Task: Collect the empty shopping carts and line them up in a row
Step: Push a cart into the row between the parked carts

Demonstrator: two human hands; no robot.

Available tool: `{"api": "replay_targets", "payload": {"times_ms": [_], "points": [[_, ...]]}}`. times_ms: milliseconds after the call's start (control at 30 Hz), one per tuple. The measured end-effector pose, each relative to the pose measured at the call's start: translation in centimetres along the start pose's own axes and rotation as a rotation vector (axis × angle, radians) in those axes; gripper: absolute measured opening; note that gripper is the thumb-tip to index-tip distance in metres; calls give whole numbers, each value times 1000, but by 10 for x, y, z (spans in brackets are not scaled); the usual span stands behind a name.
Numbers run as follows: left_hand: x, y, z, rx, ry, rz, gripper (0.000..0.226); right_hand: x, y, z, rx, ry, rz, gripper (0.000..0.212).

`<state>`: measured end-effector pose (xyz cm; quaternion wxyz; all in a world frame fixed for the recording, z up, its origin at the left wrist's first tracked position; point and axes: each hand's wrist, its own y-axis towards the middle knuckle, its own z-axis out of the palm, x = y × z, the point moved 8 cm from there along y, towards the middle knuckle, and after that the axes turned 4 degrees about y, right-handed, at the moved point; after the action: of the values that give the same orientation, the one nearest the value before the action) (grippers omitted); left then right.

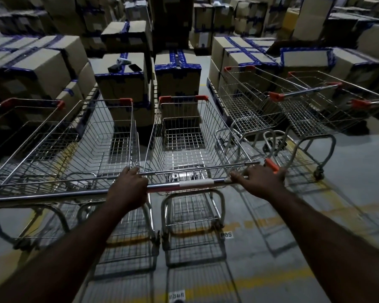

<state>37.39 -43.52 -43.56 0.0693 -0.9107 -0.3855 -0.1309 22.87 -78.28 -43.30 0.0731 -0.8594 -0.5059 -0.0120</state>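
Observation:
An empty wire shopping cart [185, 136] with orange corner caps stands straight ahead of me. My left hand [128, 185] grips the left end of its handle bar [196, 184]. My right hand [259, 179] grips the right end, beside an orange cap. Close on its left stands a second empty cart [92, 145], side by side with it, and a third cart [20, 125] stands further left. Two more empty carts [249, 106] [328, 110] stand at the right, turned at an angle.
Stacks of cardboard boxes [123, 84] sealed with blue tape stand right in front of the carts and fill the background. Small dark items [124, 66] lie on one box. Yellow lines [260, 224] and a floor label [226, 235] mark the grey floor.

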Motion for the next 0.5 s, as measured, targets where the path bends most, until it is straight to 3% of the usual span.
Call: {"api": "replay_targets", "payload": {"times_ms": [133,300,500], "points": [[-1,-2,-2,-4,-11,27,31,-6,15,15,-4,140,-40,105],[-3,-2,0,78,28,19,32,-3,11,15,43,111,-42,113],[-9,3,-6,235,71,-43,33,1,-4,-3,52,4,-32,100]]}}
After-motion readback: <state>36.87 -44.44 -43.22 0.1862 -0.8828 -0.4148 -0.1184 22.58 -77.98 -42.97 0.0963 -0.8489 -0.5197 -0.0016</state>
